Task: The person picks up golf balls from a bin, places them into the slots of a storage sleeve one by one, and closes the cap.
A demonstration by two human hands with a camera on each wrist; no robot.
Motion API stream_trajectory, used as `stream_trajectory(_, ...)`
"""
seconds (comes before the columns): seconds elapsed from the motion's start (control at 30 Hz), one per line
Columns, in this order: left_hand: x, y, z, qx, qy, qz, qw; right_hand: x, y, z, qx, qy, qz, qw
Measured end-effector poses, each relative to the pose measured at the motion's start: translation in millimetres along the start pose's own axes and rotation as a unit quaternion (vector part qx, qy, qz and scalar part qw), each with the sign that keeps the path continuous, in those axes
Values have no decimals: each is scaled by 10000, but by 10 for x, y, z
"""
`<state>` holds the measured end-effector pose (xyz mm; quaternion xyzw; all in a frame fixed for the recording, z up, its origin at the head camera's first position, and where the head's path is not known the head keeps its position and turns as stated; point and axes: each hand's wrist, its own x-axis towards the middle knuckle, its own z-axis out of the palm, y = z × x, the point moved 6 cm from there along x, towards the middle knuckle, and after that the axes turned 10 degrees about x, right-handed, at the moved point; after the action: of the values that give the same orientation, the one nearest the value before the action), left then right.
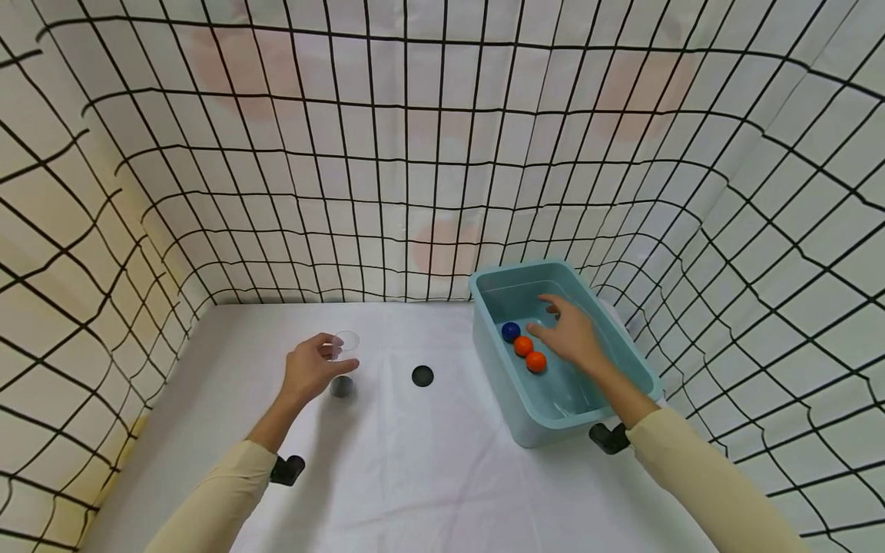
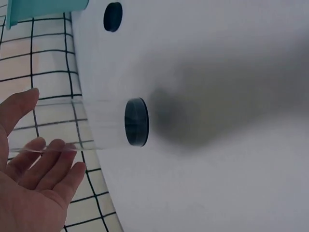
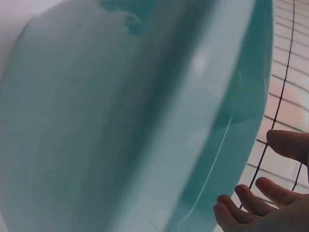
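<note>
My left hand (image 1: 311, 372) curls its thumb and fingers around the upper part of a clear, see-through tube (image 1: 346, 342). The tube stands upright on the white table; its dark round base (image 2: 137, 122) shows in the left wrist view. Over the light blue bin (image 1: 496, 384), my right hand (image 1: 570, 332) reaches in with fingers spread and nothing held. Beside its thumb, a dark blue ball (image 1: 511, 332) and two orange balls, one orange ball (image 1: 523, 346) and another orange ball (image 1: 535, 362), lie in a row on the bin floor.
A flat black disc (image 1: 422, 375) lies on the table between tube and bin. Black netting (image 1: 408, 161) rises at the back and both sides of the white table (image 1: 415, 476). The bin's tall walls surround the balls.
</note>
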<state>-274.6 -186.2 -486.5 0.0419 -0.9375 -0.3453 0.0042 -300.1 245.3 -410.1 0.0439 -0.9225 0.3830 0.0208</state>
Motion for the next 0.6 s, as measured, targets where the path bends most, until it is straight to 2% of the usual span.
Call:
stream_trajectory(0.3,-44,225,93,-74,-137,126,9998,169,224,-87,711,-197,791,9941)
stream_trajectory(0.4,-71,279,165,-80,-226,155,9996,211,277,-105,808,-244,1015,9912)
stream_trajectory(0.6,-127,334,341,-138,-388,166,9990,305,365,-99,1016,-589,1564,9807)
